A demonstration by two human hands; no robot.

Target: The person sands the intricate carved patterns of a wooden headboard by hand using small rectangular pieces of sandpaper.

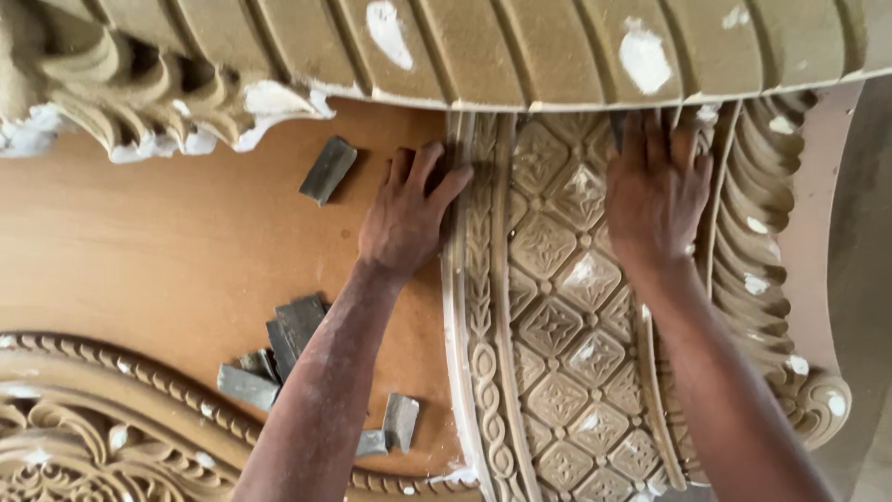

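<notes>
A large carved wooden panel [557,325] with a diamond-flower pattern and braided border runs down the middle. My left hand [406,218] lies flat against its left moulded edge, fingers touching the leaf strip. My right hand [655,191] presses on the upper right of the diamond field, fingers spread up toward the fluted top piece [520,46]; a dark scrap may be under the fingertips, I cannot tell. White filler patches dot the carving.
A flat brown board [167,251] lies left of the panel. Grey folded sandpaper pieces sit on it: one [327,169] near my left hand, several [279,353] lower down. A carved arch [111,428] fills the bottom left. Scroll carving [771,279] edges the right.
</notes>
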